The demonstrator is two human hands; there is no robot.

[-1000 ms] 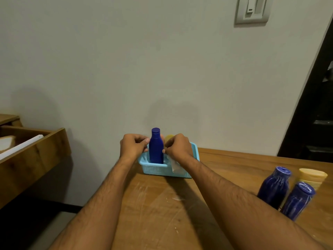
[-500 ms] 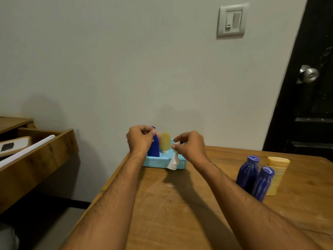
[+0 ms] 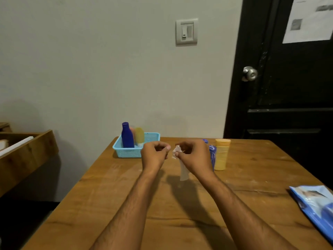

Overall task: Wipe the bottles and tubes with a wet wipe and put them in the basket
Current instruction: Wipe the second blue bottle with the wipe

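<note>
Presently, both hands raised over the wooden desk (image 3: 180,204), close together near its middle. Right hand (image 3: 195,157): fingers curled, pinching the top of one white wet wipe (image 3: 182,168), which hangs down crumpled below the hand. Left hand (image 3: 155,154): fingers curled in loosely, thumb tip beside the wipe's upper edge; contact with the wipe cannot be told. One light-blue mesh basket (image 3: 153,137) at the far left of the desk, near the wall. Inside the basket, upright: one dark blue bottle (image 3: 127,135); one yellow tube (image 3: 139,137) just beside it; a pinkish shape between the two, too blurred to identify. No lettering legible on either. On the desk right of the hands, outside the basket: one yellow tube standing on its cap (image 3: 222,154) and two blue bottles (image 3: 213,156), mostly hidden behind the right hand; labels unreadable. One blue wipes packet (image 3: 315,204) lying flat at the right edge of the desk, printed picture on it, text too small to read. On the black door (image 3: 288,87): one sheet of paper (image 3: 310,18), print blurred; one round metal knob (image 3: 250,73). One light switch (image 3: 186,31) on the wall.
</note>
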